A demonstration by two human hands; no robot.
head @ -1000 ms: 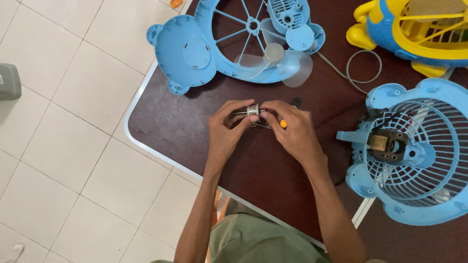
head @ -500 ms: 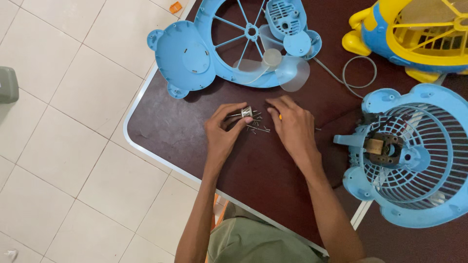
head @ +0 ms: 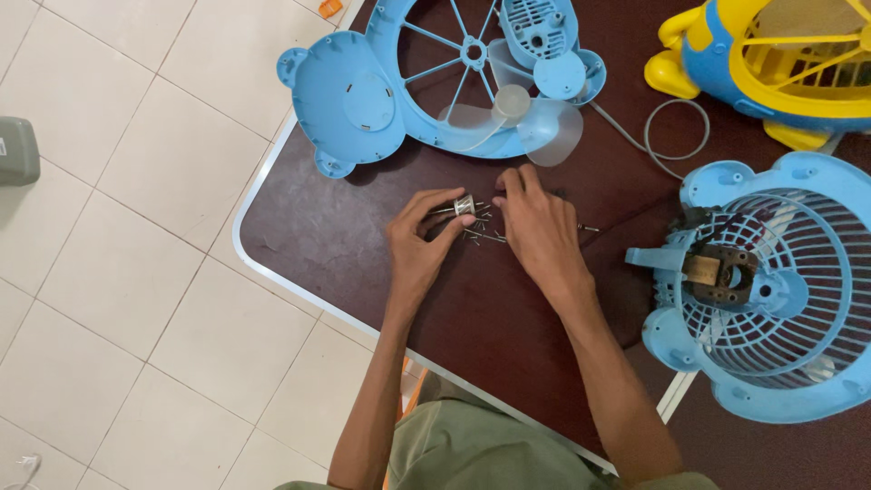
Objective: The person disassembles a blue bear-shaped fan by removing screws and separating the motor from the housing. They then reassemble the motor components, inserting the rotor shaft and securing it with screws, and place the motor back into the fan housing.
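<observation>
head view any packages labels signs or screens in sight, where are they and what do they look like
No packages, signs or screens show.
Label, perhaps: a small pale patch on the grey box on the floor tiles at the left edge, too small to tell.
The left hand holds a small metal part and the right hand rests by loose screws on the dark table; none of these bears a label.

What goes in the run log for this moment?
left hand: pinches small metal rotor | right hand: on loose screws | table
</observation>
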